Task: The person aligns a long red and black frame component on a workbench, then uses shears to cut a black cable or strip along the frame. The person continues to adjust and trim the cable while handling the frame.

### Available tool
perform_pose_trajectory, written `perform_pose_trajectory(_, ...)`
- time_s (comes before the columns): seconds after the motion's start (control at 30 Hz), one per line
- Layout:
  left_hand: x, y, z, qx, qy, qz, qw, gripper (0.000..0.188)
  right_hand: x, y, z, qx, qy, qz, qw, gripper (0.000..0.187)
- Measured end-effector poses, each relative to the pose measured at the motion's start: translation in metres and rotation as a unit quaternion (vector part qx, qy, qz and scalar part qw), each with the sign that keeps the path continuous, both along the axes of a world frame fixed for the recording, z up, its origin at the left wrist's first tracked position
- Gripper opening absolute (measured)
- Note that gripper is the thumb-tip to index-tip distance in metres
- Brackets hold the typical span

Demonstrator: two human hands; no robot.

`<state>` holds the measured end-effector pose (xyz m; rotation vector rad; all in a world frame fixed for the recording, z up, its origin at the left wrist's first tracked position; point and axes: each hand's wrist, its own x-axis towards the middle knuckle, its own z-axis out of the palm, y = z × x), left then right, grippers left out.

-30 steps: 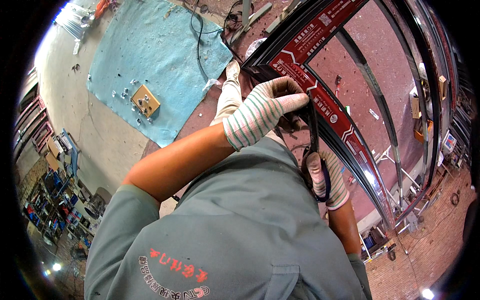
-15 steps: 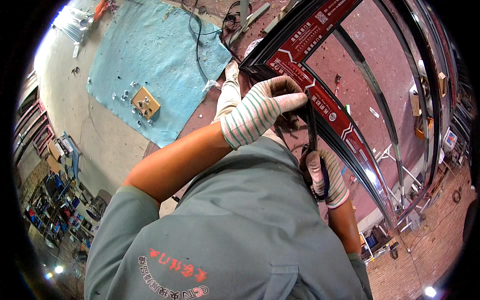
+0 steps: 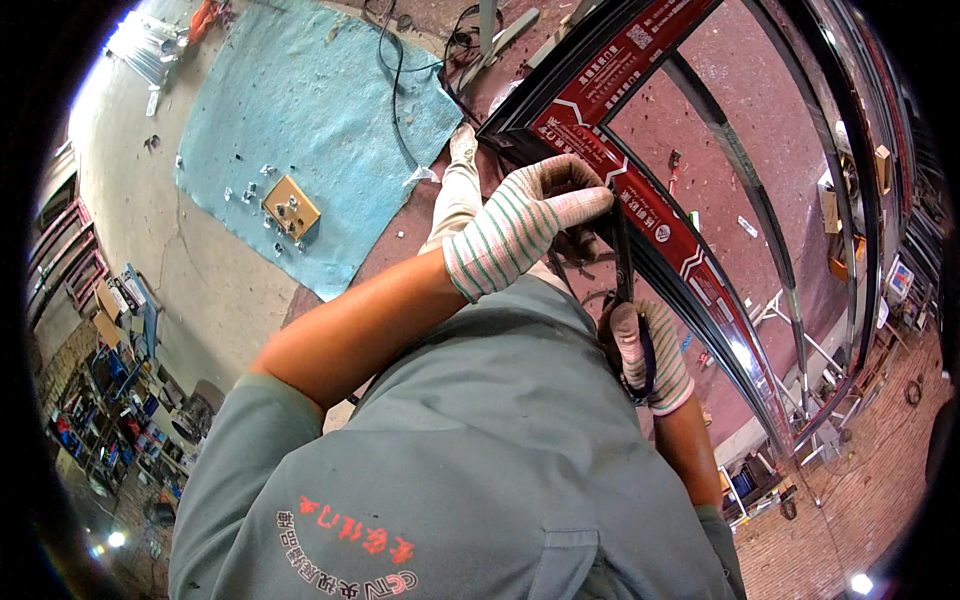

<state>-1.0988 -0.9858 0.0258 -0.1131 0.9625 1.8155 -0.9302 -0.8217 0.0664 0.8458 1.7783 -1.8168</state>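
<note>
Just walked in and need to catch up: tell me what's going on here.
A person in striped work gloves is working a black rubber strip along a dark frame with red film. The left hand pinches the strip at the frame edge; the right hand grips it lower down. A blue mat lies nearby.

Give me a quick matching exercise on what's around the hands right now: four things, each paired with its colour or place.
Things:
1. black rubber strip
2. blue mat
3. small wooden block
4. red strip

Descriptions:
A. spread on the floor, upper left
B. lying on the mat among small screws
C. runs along the dark frame's edge
D. pinched by the left hand, running down to the right hand

Pairs: 1-D, 2-A, 3-B, 4-C
</note>
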Motion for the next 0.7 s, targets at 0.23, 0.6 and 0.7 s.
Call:
perform_pose_trajectory(0.23, 0.003, -0.003, -0.001, -0.001, 0.06, 0.026, 0.998, 0.026, 0.005, 0.006, -0.005, -0.002, -0.014, -0.017, 1.0, 0.058)
perform_pose_trajectory(0.6, 0.023, -0.05, -0.023, -0.16, 0.025, 0.156, 0.974, 0.024, -0.011, -0.01, -0.023, 0.218, 0.105, 0.141, 0.96, 0.056)
perform_pose_trajectory(0.7, 0.043, -0.062, -0.019, -0.102, 0.069, 0.039, 0.992, 0.038, -0.035, -0.021, -0.017, 0.303, 0.082, 0.258, 0.914, 0.058)
